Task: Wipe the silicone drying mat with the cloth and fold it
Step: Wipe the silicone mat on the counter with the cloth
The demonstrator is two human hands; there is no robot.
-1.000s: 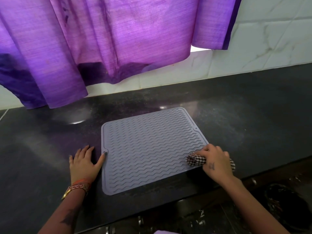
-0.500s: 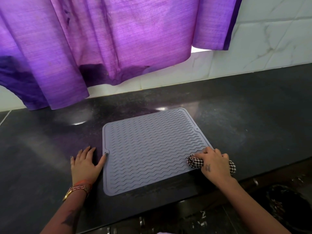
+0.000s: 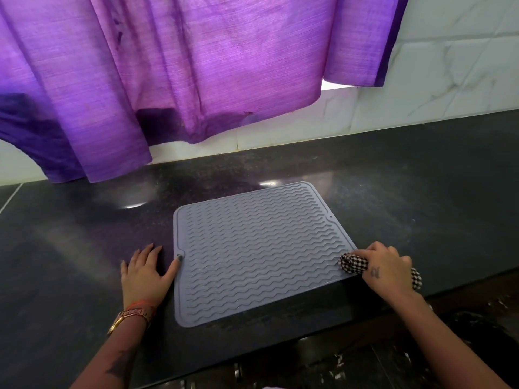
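A grey silicone drying mat (image 3: 252,248) with wavy ridges lies flat on the black countertop (image 3: 421,192). My left hand (image 3: 146,273) rests flat on the counter beside the mat's left edge, its thumb touching the rim. My right hand (image 3: 387,270) grips a bunched black-and-white checked cloth (image 3: 352,265) at the mat's near right corner. One end of the cloth sticks out left of the fist, the other end behind the wrist.
A purple curtain (image 3: 196,66) hangs over the back of the counter in front of a white tiled wall (image 3: 449,66). The counter's front edge (image 3: 309,335) runs just below the mat, with dark floor beneath.
My right hand with the cloth has shifted slightly toward the mat's right edge. The left hand and the mat have stayed put.
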